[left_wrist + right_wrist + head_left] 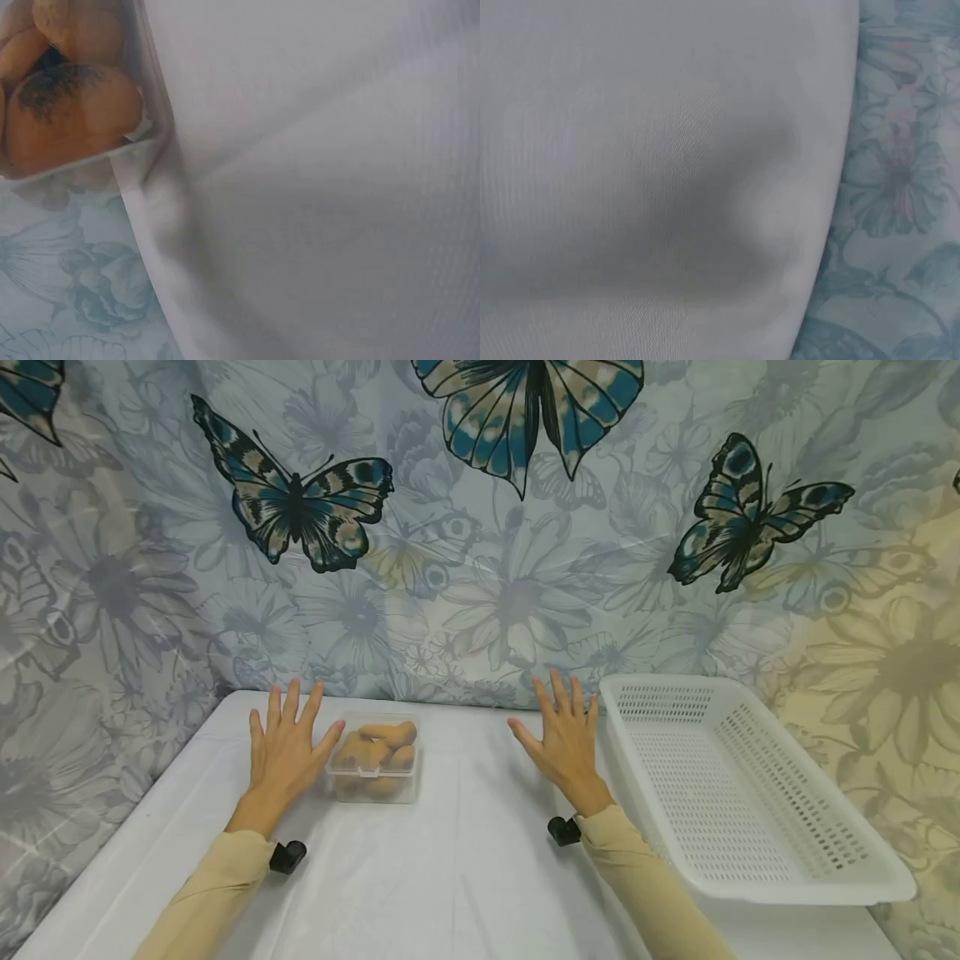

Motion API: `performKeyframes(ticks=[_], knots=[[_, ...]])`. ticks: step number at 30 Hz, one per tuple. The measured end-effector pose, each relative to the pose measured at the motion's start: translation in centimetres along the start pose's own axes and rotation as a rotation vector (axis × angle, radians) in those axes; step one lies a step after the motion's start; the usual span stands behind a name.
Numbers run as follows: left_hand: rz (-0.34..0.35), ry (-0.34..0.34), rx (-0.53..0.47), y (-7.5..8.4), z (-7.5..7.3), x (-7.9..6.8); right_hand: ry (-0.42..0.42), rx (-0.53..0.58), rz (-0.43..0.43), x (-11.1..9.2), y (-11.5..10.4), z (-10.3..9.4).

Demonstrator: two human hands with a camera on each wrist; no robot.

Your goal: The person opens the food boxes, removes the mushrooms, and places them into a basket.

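Note:
In the head view my left hand (pixel 287 756) is held over the table with its fingers straight and spread, palm down. Its thumb overlaps the left edge of a clear plastic box (pixel 407 792) with a lid. Brown, rounded pastries (pixel 375 752) fill the box. Seen closer in the left wrist view, one pastry (pixel 75 112) carries a patch of dark specks. To the right, my right hand (pixel 567 749) is also spread over the table, holding nothing. Neither hand appears in the wrist views.
A white perforated plastic basket (pixel 675 864) stands at the right, just beyond my right hand. White cloth covers the table (pixel 420 877). Behind its far edge hangs a floral curtain (pixel 480 610) with butterflies. A black wrist camera (pixel 288 857) sits at my left cuff.

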State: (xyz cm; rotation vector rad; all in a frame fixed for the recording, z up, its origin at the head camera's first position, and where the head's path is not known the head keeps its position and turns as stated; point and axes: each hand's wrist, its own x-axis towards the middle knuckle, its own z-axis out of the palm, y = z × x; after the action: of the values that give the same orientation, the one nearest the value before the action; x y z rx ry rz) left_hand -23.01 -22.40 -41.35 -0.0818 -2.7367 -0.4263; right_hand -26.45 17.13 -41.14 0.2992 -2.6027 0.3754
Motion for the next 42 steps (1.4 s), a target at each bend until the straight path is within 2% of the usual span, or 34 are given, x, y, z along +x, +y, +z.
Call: performKeyframes(ticks=[8, 15, 23, 31, 35, 42], knots=[[0.029, 0.0, -0.042, 0.8, -0.5, -1.0, 0.006, 0.034, -0.015, -0.3, -1.3, -0.2], [0.065, 0.003, -0.073, 1.7, -1.0, -1.9, -0.019, 0.102, -0.042, -0.9, -2.5, 0.5], [0.123, -0.004, -0.142, 2.6, -1.3, -2.5, -0.031, 0.253, -0.099, -1.0, -4.7, 0.9], [0.184, -0.002, -0.267, 2.9, -1.0, -3.1, -0.13, 0.47, -0.102, -1.4, -6.8, 1.5], [0.173, -0.006, -0.333, 3.2, -0.9, -3.3, -0.176, 0.547, -0.093, -1.6, -7.8, 2.1], [0.115, -0.06, -0.441, 3.5, -1.1, -3.9, -0.25, 0.68, -0.058, -2.2, -9.8, 3.5]])
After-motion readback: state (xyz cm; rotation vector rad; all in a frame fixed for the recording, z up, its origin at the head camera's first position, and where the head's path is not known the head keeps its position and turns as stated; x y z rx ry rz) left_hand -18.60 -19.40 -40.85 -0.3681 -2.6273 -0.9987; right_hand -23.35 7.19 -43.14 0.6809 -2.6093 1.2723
